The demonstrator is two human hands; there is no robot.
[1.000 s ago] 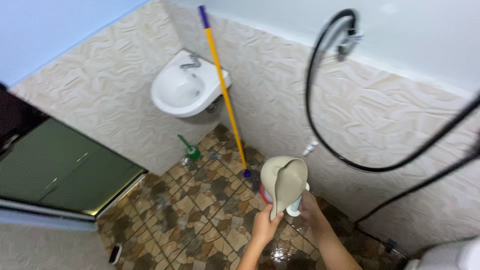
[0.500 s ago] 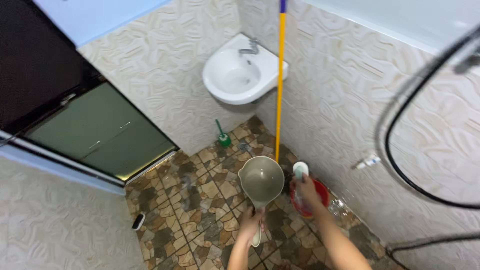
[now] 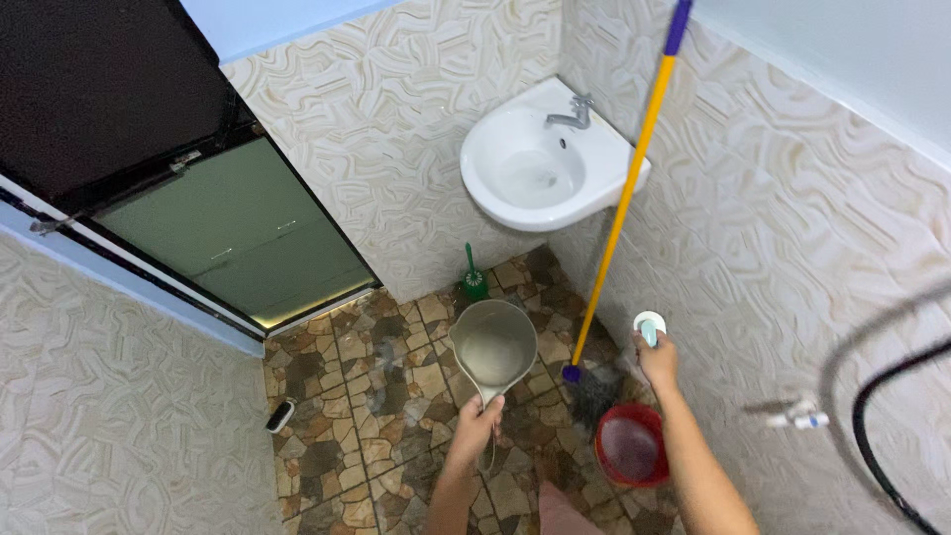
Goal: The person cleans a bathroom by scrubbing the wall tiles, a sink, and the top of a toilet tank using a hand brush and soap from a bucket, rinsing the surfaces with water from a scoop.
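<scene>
1. Gripping the handle of a grey plastic dipper (image 3: 493, 345), your left hand (image 3: 475, 428) has its fingers curled tight round the lower end of that handle. The scoop's bowl points away from you, mouth up, hanging over the wet floor tiles (image 3: 396, 416).
2. Your right hand (image 3: 658, 361) is closed around a small white and pale-blue brush or bottle (image 3: 650, 326). Can't really tell which it is, only the round top pokes out above your fingers. You're holding it up near the right wall.
3. Between your two hands there's a mop (image 3: 624, 198): yellow pole with a purple tip, leaning up toward the far right, its dark head (image 3: 592, 393) sitting on the floor just beside your right hand.
4. Right under your right forearm sits a red bucket (image 3: 630, 446), on the floor against the right wall and touching or nearly touching the mop head.
5. Further out, a white corner sink (image 3: 543, 168) with a metal tap is mounted in the far corner, and the mop pole crosses in front of its right edge.
6. Below the sink a green toilet brush (image 3: 474, 277) stands at the foot of the wall.
7. Far left is a frosted-glass door (image 3: 238, 238) with a dark frame.
8. A black hose (image 3: 892, 416) loops along the right wall, blurry at the edge.
</scene>
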